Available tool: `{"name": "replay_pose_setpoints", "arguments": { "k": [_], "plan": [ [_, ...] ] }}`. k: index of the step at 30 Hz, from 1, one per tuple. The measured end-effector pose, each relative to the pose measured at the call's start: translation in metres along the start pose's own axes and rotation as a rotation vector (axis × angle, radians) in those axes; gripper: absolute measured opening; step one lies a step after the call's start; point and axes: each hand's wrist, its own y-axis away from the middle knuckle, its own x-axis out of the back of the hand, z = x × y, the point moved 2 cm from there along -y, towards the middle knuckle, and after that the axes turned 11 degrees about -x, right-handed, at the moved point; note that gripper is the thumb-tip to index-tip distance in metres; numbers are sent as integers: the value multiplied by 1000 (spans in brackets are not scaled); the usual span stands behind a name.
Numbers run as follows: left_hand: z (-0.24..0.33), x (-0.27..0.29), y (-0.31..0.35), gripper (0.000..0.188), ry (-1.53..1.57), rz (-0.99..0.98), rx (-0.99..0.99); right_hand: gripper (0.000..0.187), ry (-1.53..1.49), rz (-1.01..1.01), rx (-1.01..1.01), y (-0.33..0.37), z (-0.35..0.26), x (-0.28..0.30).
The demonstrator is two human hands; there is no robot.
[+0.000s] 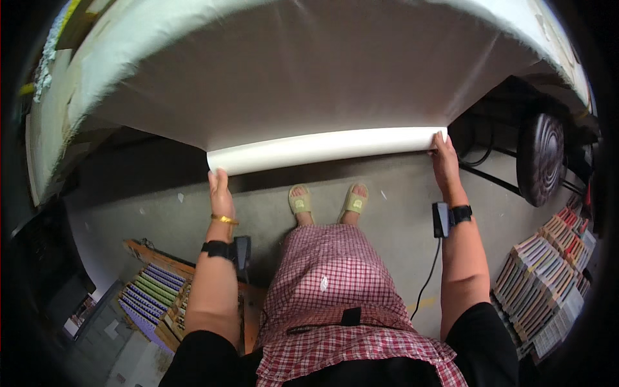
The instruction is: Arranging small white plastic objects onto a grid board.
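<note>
A long white roll (pixel 329 146) of sheet material spans the space in front of me, slightly lower at its left end. From it a broad white sheet (pixel 309 71), greyish in shadow, runs up and away to the pale rounded edge above. My left hand (pixel 221 191) grips the roll's left end, with its fingers partly hidden behind and under it. At the opposite end, my right hand (pixel 445 162) is closed around the roll, thumb and fingers near the rim. Whether the material is cloth or paper, I cannot tell.
A dark round-seated stool (pixel 543 159) with black legs is at the right. Stacks of bundled pieces (pixel 538 284) sit below it. At lower left, a wooden crate (pixel 161 258) stands by purple and green striped strips (pixel 151 293). My slippered feet (pixel 327 200) are on the concrete floor.
</note>
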Motion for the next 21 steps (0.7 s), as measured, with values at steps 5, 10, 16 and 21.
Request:
{"name": "replay_pose_setpoints", "arguments": {
  "k": [5, 10, 16, 21],
  "plan": [
    [42, 27, 40, 47, -167, -337, 8, 38, 80, -5, -20, 79, 1, 17],
    [36, 17, 12, 48, -397, -325, -215, 27, 61, 103, 67, 65, 33, 30],
    [-60, -4, -49, 66, -654, -90, 63, 52, 279, 253, -99, -27, 85, 40],
    [-166, 71, -69, 65, -631, 276, 144, 57, 663, 290, 296, -115, 115, 70]
  ]
}}
